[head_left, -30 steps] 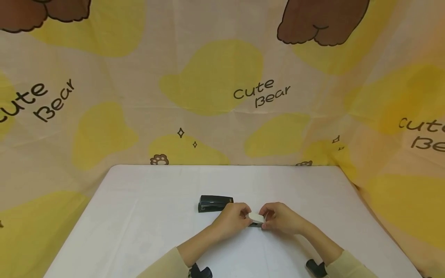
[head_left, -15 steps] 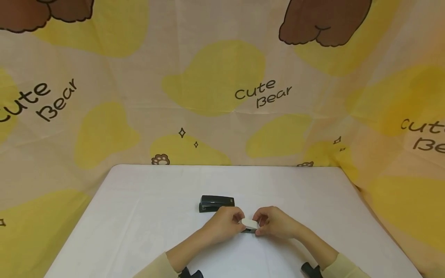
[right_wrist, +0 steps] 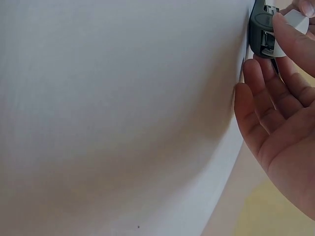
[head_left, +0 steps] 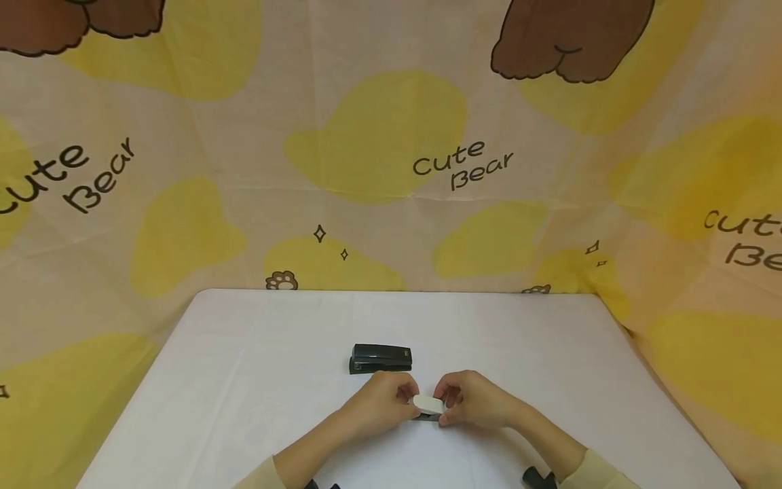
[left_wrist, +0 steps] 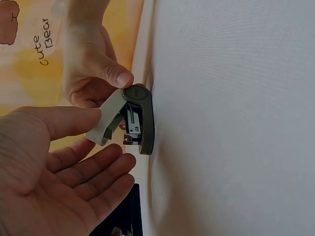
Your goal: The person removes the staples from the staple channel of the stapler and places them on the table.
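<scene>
A small stapler (head_left: 427, 405) with a white top and a dark grey-green base stands on the white table, between my two hands. Its white top is swung up from the base, and the metal magazine (left_wrist: 133, 123) shows inside in the left wrist view. My left hand (head_left: 379, 404) pinches the raised end of the top between thumb and forefinger, its other fingers spread. At the hinge end, my right hand (head_left: 476, 401) holds the stapler with thumb and fingers. A larger black stapler (head_left: 381, 358) lies behind my left hand, touched by neither hand.
The white tabletop (head_left: 256, 380) reaches back to a patterned yellow and beige cloth (head_left: 366, 136) hanging behind it. Black wrist-worn gear (head_left: 539, 477) shows at the right sleeve, near the bottom of the head view.
Both hands and the small stapler have moved left and nearer the front of the table. The black stapler has stayed in place, and more of it is uncovered now.
</scene>
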`<action>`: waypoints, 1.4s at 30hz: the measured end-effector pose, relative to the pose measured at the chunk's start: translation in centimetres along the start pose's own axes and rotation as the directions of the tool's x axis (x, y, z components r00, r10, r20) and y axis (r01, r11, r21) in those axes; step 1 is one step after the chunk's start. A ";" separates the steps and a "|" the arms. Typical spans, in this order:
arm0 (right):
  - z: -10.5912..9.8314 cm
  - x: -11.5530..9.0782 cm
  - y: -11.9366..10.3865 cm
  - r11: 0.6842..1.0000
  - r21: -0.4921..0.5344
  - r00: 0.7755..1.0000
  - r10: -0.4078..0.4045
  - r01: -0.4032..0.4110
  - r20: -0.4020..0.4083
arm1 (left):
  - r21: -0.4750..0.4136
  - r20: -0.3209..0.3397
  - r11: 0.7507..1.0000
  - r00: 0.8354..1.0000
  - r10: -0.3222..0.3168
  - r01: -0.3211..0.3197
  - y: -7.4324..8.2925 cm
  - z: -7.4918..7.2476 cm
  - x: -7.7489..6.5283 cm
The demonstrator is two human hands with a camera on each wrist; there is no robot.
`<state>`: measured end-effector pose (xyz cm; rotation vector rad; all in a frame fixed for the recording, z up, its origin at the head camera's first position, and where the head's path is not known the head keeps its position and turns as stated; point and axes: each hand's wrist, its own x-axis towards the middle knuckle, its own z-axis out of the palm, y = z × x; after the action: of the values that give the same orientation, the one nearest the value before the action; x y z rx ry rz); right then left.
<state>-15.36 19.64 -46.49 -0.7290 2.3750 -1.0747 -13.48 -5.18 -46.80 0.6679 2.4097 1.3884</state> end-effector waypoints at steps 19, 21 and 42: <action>1.5 0.3 -1.0 1.000 0.016 1.000 -0.024 0.023 0.017 | -0.028 0.014 1.000 1.000 0.003 -0.003 -0.5 -0.9 -1.9; 1.6 0.4 -1.0 1.000 0.018 1.000 -0.021 0.020 0.019 | -0.033 0.013 0.999 1.000 -0.001 0.001 -0.5 -1.0 -2.0; 1.5 0.4 -1.7 0.999 0.019 0.999 -0.046 0.046 0.004 | -0.052 -0.010 0.999 1.000 -0.002 0.002 -1.2 -1.0 -2.5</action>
<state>-14.34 17.65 -46.11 -0.7822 2.3514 -1.1115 -12.10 -7.73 -47.36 0.6473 2.3724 1.4516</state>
